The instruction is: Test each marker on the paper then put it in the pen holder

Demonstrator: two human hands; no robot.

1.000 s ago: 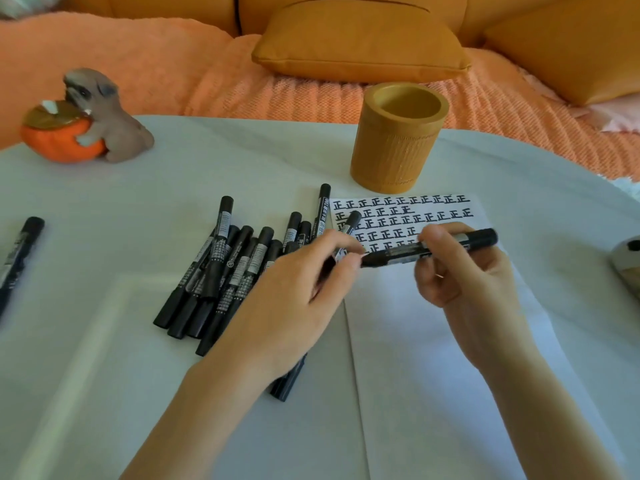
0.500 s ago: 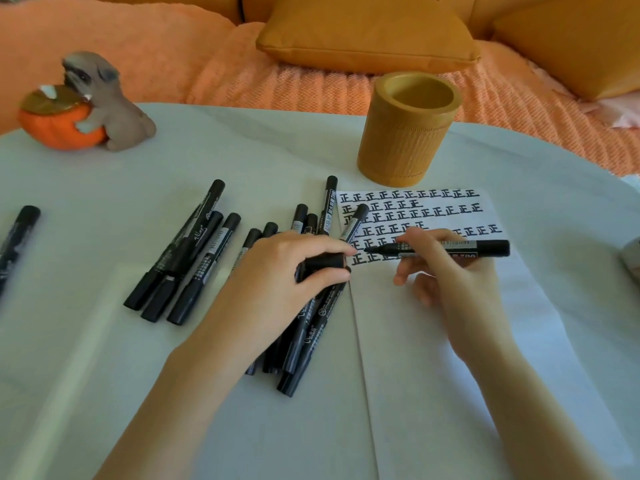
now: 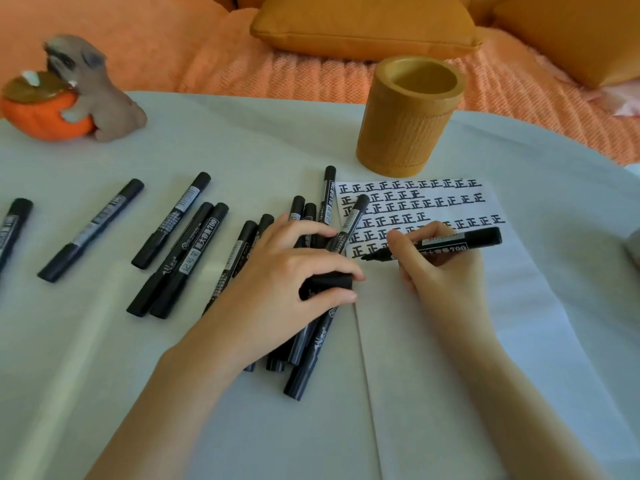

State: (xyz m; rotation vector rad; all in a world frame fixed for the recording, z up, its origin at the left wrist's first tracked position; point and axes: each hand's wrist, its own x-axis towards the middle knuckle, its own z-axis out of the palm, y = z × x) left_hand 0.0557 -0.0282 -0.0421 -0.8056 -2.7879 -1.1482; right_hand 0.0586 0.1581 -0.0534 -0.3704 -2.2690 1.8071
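Note:
My right hand (image 3: 440, 268) holds an uncapped black marker (image 3: 450, 244), its tip touching the white paper (image 3: 450, 341) at the left end of the lowest row of written characters. Its black cap (image 3: 327, 284) is pinched between thumb and fingers of my left hand (image 3: 277, 282), which rests over a pile of black markers (image 3: 304, 334) just left of the paper. The tan cylindrical pen holder (image 3: 408, 119) stands beyond the paper with nothing visible inside.
Several more black markers (image 3: 180, 258) lie spread to the left, one (image 3: 14, 226) at the far left edge. A pug figurine on an orange fruit (image 3: 65, 95) sits at the back left. Orange cushions (image 3: 363, 26) line the sofa behind the table.
My hands pulled the cap off the marker. My right hand lowered the tip to the paper, and my left hand settled onto the pile with the cap.

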